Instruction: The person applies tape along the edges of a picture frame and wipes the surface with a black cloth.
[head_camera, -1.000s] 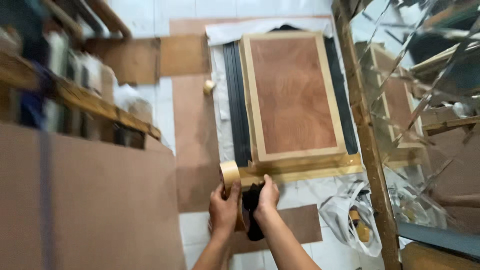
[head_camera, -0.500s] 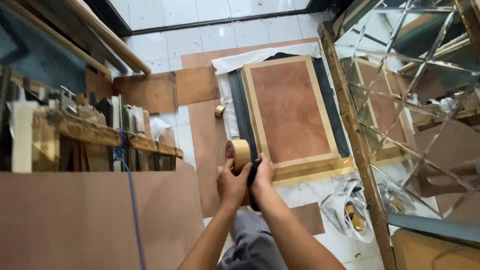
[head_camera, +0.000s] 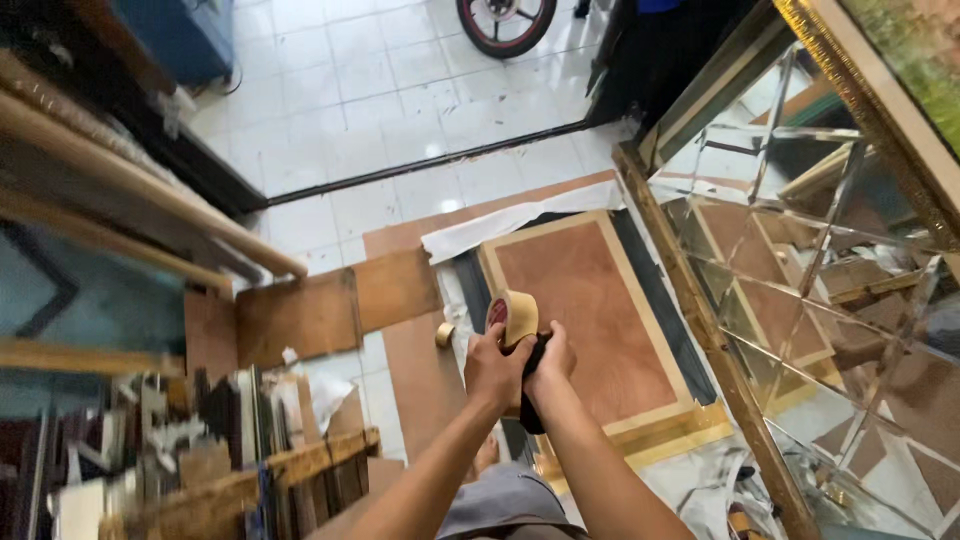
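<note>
The left hand (head_camera: 493, 366) is closed around a round roll of tan sticky tape (head_camera: 516, 320). The roll stands up on its edge, above the fingers. The right hand (head_camera: 551, 362) is right beside the left hand and touches it. Its fingers are shut on a thin black thing (head_camera: 531, 400) that hangs down between the two wrists. I cannot tell what the black thing is.

Both hands are held up over the near left edge of a big flat brown wooden board with a pale gold frame (head_camera: 590, 320). The board lies on the white tiled floor (head_camera: 400, 120). A small second roll of tan tape (head_camera: 444, 335) lies on the floor, just to the left of the board. A tall mirror with criss-cross strips (head_camera: 800, 300) stands along the right edge of the board.
</note>
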